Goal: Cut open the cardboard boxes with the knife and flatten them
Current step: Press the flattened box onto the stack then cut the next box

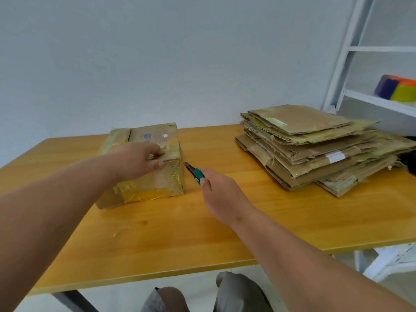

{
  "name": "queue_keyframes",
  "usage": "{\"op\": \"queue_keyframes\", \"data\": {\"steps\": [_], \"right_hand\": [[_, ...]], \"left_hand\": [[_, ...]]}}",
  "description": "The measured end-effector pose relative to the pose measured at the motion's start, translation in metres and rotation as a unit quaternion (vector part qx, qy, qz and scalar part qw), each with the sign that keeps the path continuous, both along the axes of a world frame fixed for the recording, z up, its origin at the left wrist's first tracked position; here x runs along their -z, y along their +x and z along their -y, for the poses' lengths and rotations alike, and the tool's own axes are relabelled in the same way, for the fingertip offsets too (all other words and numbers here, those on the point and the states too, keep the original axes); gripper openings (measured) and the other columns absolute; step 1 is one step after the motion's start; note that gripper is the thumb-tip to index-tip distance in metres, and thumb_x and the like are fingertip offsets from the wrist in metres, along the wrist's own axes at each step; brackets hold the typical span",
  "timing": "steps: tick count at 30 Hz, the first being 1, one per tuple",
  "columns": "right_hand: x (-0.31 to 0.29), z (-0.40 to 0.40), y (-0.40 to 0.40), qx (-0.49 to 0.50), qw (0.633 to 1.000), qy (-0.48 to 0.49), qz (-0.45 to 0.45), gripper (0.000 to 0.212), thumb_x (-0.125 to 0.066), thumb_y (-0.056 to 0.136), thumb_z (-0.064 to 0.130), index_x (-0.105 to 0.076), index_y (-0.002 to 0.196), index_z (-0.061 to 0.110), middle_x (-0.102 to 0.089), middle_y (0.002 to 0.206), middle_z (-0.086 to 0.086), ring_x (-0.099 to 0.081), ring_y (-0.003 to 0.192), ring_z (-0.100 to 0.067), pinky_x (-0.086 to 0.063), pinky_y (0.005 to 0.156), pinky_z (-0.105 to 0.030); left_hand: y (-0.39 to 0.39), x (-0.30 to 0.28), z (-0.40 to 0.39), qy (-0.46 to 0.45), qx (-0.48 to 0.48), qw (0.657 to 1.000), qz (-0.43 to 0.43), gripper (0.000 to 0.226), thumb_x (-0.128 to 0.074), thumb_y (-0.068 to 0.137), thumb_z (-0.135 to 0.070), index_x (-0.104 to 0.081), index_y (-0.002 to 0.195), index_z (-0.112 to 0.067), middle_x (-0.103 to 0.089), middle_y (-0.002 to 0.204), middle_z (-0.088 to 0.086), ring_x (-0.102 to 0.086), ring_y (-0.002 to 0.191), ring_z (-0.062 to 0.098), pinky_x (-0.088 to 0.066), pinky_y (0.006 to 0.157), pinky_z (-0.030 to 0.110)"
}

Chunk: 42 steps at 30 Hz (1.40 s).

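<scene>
A closed cardboard box (157,179) wrapped in yellowish tape stands on the wooden table (157,233), left of centre. My left hand (137,159) lies on the box's top near its front right corner, thumb against the front edge. My right hand (221,194) grips a green-handled utility knife (193,172). The blade tip points at the box's upper right front corner, just touching or a hair from it.
A tall stack of flattened cardboard (315,147) fills the table's right rear part. Behind it stands a white shelf unit (369,95) with colourful sponges (396,87). My knees (202,296) show below the table's front edge.
</scene>
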State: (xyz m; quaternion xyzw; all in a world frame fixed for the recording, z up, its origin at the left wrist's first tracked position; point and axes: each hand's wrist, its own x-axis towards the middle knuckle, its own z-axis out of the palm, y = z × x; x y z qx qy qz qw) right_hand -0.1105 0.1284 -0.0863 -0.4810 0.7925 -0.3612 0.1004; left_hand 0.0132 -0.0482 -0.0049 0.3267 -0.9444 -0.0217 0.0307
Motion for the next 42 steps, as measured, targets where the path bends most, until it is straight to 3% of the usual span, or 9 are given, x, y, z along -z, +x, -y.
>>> {"op": "queue_keyframes", "data": {"steps": [6,10,15,17,20,28,33,38,42], "right_hand": [[0.003,0.005,0.003,0.005,1.0,-0.021,-0.001,0.025,-0.031,0.107,0.023,-0.051,0.096,0.013,-0.057,0.083,-0.007,-0.049,0.068,-0.023,-0.04,0.058,-0.041],[0.003,0.006,0.004,0.004,1.0,-0.028,-0.01,0.025,-0.031,0.107,0.023,-0.052,0.099,0.011,-0.059,0.083,-0.009,-0.053,0.071,-0.028,-0.043,0.06,-0.046],[0.002,0.006,0.005,0.004,0.999,-0.041,0.007,0.027,-0.031,0.107,0.023,-0.055,0.111,0.011,-0.06,0.085,-0.006,-0.051,0.067,-0.021,-0.04,0.055,-0.042],[0.003,0.005,0.004,0.002,0.999,-0.049,0.017,0.027,-0.031,0.107,0.023,-0.055,0.104,0.01,-0.059,0.081,-0.008,-0.049,0.064,-0.023,-0.039,0.055,-0.044],[0.002,0.006,0.005,0.003,0.997,-0.07,0.033,0.026,-0.032,0.107,0.023,-0.052,0.095,0.011,-0.053,0.072,-0.005,-0.041,0.057,-0.018,-0.032,0.052,-0.037],[0.0,0.009,0.011,0.009,1.0,-0.02,-0.003,0.035,-0.032,0.107,0.021,-0.033,0.072,0.027,-0.047,0.069,0.001,-0.038,0.056,-0.014,-0.026,0.05,-0.03],[-0.001,0.01,0.014,0.017,1.0,0.006,0.011,0.03,-0.031,0.107,0.022,-0.042,0.079,0.016,-0.053,0.075,-0.004,-0.04,0.06,-0.017,-0.031,0.054,-0.034],[0.0,0.012,0.02,0.035,0.998,0.058,-0.006,0.032,-0.034,0.104,0.014,-0.035,0.073,0.022,-0.047,0.072,0.002,-0.038,0.059,-0.014,-0.026,0.05,-0.029],[-0.001,0.012,0.018,0.042,0.995,0.083,-0.041,0.022,-0.034,0.102,0.009,-0.04,0.082,0.017,-0.048,0.072,0.0,-0.04,0.057,-0.016,-0.028,0.049,-0.03]], "left_hand": [[0.001,0.006,0.004,0.009,-0.003,1.0,-0.024,0.043,-0.045,0.095,-0.055,-0.048,0.136,-0.04,-0.056,0.135,-0.004,-0.055,0.116,0.02,-0.038,0.077,0.026],[0.001,0.008,0.007,0.019,0.001,0.999,-0.032,0.043,-0.045,0.095,-0.055,-0.048,0.136,-0.04,-0.057,0.134,-0.004,-0.055,0.115,0.02,-0.039,0.079,0.027],[0.002,0.011,0.008,0.021,0.003,0.999,-0.043,0.043,-0.045,0.096,-0.053,-0.049,0.136,-0.039,-0.057,0.134,-0.005,-0.055,0.115,0.021,-0.044,0.084,0.028],[0.003,0.012,0.009,0.027,0.005,0.999,-0.047,0.043,-0.045,0.095,-0.054,-0.049,0.135,-0.039,-0.056,0.135,-0.006,-0.055,0.116,0.021,-0.046,0.09,0.031],[0.003,0.013,0.012,0.038,0.007,0.998,-0.049,0.042,-0.046,0.095,-0.054,-0.05,0.135,-0.039,-0.055,0.137,-0.007,-0.055,0.118,0.02,-0.046,0.094,0.033],[0.002,0.013,0.013,0.044,0.013,0.998,-0.053,0.041,-0.045,0.096,-0.052,-0.051,0.134,-0.036,-0.057,0.133,-0.005,-0.054,0.115,0.02,-0.044,0.087,0.03],[0.001,0.013,0.011,0.042,0.013,0.998,-0.054,0.039,-0.046,0.096,-0.051,-0.052,0.132,-0.036,-0.06,0.126,-0.004,-0.056,0.109,0.019,-0.044,0.084,0.029],[0.001,0.014,0.01,0.048,0.01,0.997,-0.055,0.038,-0.046,0.097,-0.05,-0.053,0.131,-0.035,-0.061,0.124,-0.004,-0.056,0.106,0.019,-0.045,0.083,0.029],[0.001,0.014,0.008,0.044,0.012,0.998,-0.053,0.038,-0.045,0.097,-0.049,-0.052,0.132,-0.034,-0.059,0.129,-0.004,-0.055,0.113,0.02,-0.043,0.085,0.028]]}}
